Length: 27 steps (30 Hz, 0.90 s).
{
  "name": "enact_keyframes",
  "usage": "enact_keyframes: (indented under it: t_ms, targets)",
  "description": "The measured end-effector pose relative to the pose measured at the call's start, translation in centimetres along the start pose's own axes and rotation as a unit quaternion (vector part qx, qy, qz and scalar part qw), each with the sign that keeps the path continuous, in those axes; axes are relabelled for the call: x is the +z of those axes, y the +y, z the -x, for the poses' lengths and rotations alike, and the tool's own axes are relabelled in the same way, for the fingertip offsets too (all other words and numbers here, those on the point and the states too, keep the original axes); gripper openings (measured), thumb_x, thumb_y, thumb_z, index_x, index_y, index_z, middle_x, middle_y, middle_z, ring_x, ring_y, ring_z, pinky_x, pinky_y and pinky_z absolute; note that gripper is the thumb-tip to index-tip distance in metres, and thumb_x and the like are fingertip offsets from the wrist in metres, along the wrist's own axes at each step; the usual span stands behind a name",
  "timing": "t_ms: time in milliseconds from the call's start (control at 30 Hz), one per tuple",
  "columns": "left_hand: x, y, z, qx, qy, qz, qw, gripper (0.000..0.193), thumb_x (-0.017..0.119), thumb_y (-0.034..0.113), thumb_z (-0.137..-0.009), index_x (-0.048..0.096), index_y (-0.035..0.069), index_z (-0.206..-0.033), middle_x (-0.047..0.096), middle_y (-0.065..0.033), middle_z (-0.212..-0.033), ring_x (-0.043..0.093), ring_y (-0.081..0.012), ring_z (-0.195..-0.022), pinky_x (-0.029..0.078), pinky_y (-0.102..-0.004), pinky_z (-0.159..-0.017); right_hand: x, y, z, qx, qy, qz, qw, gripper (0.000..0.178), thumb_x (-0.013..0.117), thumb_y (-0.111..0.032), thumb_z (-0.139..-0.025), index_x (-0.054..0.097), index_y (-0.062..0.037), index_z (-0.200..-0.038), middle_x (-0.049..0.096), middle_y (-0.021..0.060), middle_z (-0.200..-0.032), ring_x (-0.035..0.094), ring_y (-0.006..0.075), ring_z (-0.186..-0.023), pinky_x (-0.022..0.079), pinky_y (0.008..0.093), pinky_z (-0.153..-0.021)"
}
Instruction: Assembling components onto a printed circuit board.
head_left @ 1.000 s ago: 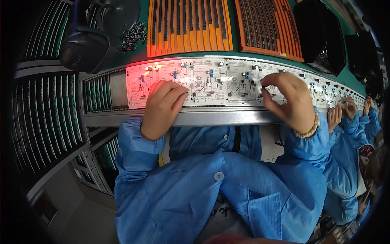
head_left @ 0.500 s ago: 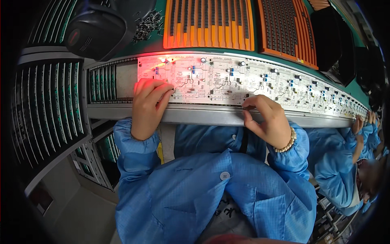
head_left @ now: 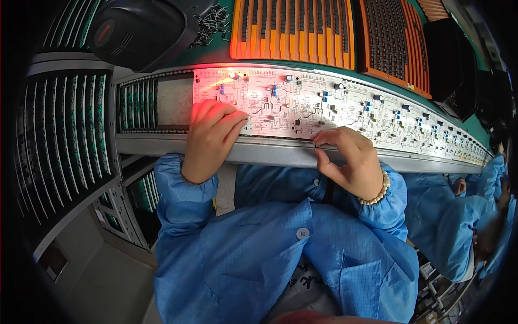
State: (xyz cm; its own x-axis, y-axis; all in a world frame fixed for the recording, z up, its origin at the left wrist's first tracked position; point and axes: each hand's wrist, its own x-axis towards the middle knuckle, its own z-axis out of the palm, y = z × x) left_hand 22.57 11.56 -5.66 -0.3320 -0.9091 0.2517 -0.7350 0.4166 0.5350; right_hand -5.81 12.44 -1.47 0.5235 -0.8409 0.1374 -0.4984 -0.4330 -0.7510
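A row of white printed circuit boards (head_left: 318,110), fitted with small blue, black and silver parts, lies along a metal rail (head_left: 259,151) in front of me. My left hand (head_left: 213,135) rests over the leftmost board, which is lit red. Its fingers are pressed together, with thumb and forefinger meeting at the board's surface; anything between them is hidden. Just above the rail's near edge, my right hand (head_left: 353,162) is curled by the second board. Its thumb and forefinger pinch a small dark electronic component (head_left: 315,144).
Two orange trays (head_left: 353,67) of black components stand behind the boards. At the back left are a black device (head_left: 127,38) and a heap of thin dark leaded parts (head_left: 213,24). Racks of green boards (head_left: 65,140) stand left. Another blue-sleeved person (head_left: 448,216) sits right.
My right hand has moved left along the boards, nearer to my left hand. Boards and trays appear shifted slightly rightward in the picture. My left hand stays over the leftmost board.
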Motion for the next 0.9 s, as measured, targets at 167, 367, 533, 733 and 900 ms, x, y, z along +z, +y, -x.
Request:
enact_keyframes:
  t_ms: [167,367,533,733,900]
  targets:
    - [0.1,-0.2,0.1,0.028,-0.002,-0.019,0.999,0.018,0.071,0.007,-0.078,0.069,0.004,-0.096,0.062,-0.0055,-0.089,0.058,-0.0253,-0.089,0.044,-0.0390,-0.083,0.1,-0.3,-0.4,-0.008,-0.003,0.009,1.000,0.022,0.072,0.002,-0.078,0.061,0.0005,-0.097,0.070,0.0145,-0.096,0.069,0.0316,-0.086,0.054,0.0356,-0.076]
    - [-0.5,0.5,-0.1,0.086,-0.026,-0.103,0.991,0.022,0.064,0.010,-0.079,0.067,0.004,-0.100,0.060,-0.0057,-0.094,0.058,-0.0228,-0.095,0.043,-0.0404,-0.087,0.4,-0.4,-1.2,-0.003,0.007,0.008,1.000,0.021,0.072,0.000,-0.078,0.062,0.0000,-0.097,0.068,0.0145,-0.094,0.067,0.0321,-0.085,0.054,0.0367,-0.075]
    - [-0.6,1.8,0.1,0.122,-0.066,-0.185,0.973,0.029,0.060,0.012,-0.079,0.067,-0.001,-0.103,0.060,-0.0070,-0.099,0.057,-0.0216,-0.099,0.043,-0.0404,-0.090,1.4,-0.4,-3.5,0.000,0.053,0.027,0.998,0.019,0.073,-0.002,-0.079,0.064,-0.0006,-0.095,0.066,0.0144,-0.091,0.066,0.0325,-0.082,0.054,0.0370,-0.074]
    - [-0.4,2.8,0.9,0.141,-0.091,-0.260,0.951,0.037,0.058,0.012,-0.079,0.066,-0.006,-0.111,0.060,-0.0083,-0.102,0.057,-0.0214,-0.100,0.044,-0.0396,-0.092,4.2,0.6,-5.9,0.034,0.084,0.066,0.994,0.017,0.073,-0.004,-0.080,0.066,-0.0008,-0.095,0.063,0.0141,-0.089,0.065,0.0320,-0.079,0.053,0.0365,-0.072]
    - [-0.2,2.8,1.4,0.109,-0.127,-0.244,0.955,0.047,0.056,0.010,-0.080,0.061,-0.008,-0.123,0.061,-0.0131,-0.109,0.056,-0.0256,-0.108,0.043,-0.0443,-0.096,5.6,1.0,-6.2,0.107,0.082,0.055,0.989,0.018,0.073,-0.004,-0.080,0.066,-0.0001,-0.096,0.061,0.0132,-0.087,0.066,0.0295,-0.077,0.054,0.0346,-0.067]
